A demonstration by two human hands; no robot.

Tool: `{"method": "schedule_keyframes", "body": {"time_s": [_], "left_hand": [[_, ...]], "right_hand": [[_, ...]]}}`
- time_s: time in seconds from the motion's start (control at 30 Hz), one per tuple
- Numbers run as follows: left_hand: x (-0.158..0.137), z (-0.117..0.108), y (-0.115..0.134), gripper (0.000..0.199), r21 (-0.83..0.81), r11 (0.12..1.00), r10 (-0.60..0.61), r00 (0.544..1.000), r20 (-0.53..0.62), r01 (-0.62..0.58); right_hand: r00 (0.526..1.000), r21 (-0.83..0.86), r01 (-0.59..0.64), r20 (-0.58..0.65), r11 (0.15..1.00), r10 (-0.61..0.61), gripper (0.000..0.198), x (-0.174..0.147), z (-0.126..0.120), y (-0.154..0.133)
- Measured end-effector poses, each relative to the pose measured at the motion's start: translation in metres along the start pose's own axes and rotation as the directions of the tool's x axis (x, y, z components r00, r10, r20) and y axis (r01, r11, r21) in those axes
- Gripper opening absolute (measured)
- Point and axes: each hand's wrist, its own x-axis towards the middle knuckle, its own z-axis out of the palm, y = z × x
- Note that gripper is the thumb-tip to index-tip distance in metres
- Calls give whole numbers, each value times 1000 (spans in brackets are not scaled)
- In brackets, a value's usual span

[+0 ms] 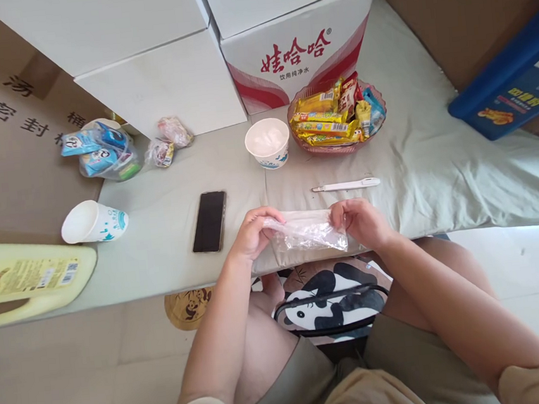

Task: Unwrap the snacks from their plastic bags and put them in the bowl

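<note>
A clear plastic bag is stretched between both hands at the front edge of the cloth-covered table. My left hand pinches its left end, fingers closed. At the other end, my right hand grips the bag near its upper corner, fingers closed too. Just beyond the hands lies a white pen-like tool with a narrow tip at its left end. A white paper cup with blue print stands upright farther back, with something whitish and translucent inside. A black phone rests left of my left hand.
A pink glass bowl of wrapped snacks stands before a white carton. On the left are a tipped paper cup, a tub of blue packets, small wrapped bundles and a yellow jug. A blue container stands right.
</note>
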Motion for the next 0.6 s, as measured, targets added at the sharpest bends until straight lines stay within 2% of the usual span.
{"method": "schedule_keyframes", "body": {"time_s": [0.07, 0.13, 0.2, 0.23, 0.27, 0.33, 0.4, 0.43, 0.5, 0.6], "left_hand": [[1, -1, -3, 33, 85, 996, 6, 1000, 19, -8], [3, -2, -8, 29, 204, 979, 25, 1000, 4, -26], [6, -2, -12, 23, 272, 961, 67, 997, -43, -52], [8, -2, -14, 30, 289, 954, 108, 990, -92, -77], [10, -3, -15, 38, 310, 944, 166, 973, -163, -109], [14, -4, -16, 42, 391, 902, 318, 893, -318, -182], [15, -5, -16, 30, 480, 848, 434, 814, -387, -224], [16, -4, -15, 22, 505, 831, 455, 806, -377, -233], [15, -1, -16, 16, 511, 824, 436, 851, -293, -246], [15, 8, -20, 28, 441, 861, 335, 935, -115, -254]], "right_hand": [[997, -82, -59, -48, 995, 55, 39, 0, 1, 0], [989, -100, -117, -104, 988, 106, 38, 1, 2, -1], [980, -72, -132, -161, 989, 120, 46, 2, 4, -2], [974, -66, -130, -193, 989, 115, 50, 3, 4, -3], [968, -72, -126, -229, 989, 106, 52, 3, 4, -4], [952, -122, -126, -295, 985, 85, 49, 3, 2, -5], [940, -214, -141, -335, 967, 64, 35, 2, 0, -5], [939, -265, -145, -342, 953, 47, 30, 1, -1, -5], [947, -366, -108, -321, 924, -16, 25, -1, 0, -6], [969, -439, 34, -204, 898, -137, 22, -3, 6, -5]]}}
